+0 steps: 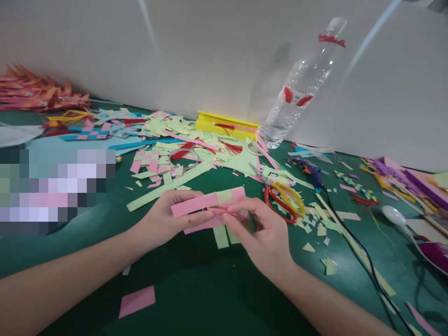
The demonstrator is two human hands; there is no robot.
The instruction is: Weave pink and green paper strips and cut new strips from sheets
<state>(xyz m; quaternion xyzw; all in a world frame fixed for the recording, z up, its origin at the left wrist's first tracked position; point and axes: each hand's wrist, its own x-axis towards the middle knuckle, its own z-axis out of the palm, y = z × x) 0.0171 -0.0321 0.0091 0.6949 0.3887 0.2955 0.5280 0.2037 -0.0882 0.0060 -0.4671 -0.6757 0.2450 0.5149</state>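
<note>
Between both hands, above the green table, is a piece of woven paper strips in pink and light green. My left hand grips its left end, thumb between the upper and lower pink strips. My right hand pinches the strips near the middle with thumb and index finger. Two light green strip ends hang below the weave. Just beyond my right hand lie scissors with one red and one yellow handle. A loose pink paper piece rests on the table nearer to me.
A clear plastic bottle leans against the grey wall. Paper scraps cover the back, with a yellow folded strip behind. At right are a blue glue gun, its black cord and a white spoon. Orange paper crafts sit far left.
</note>
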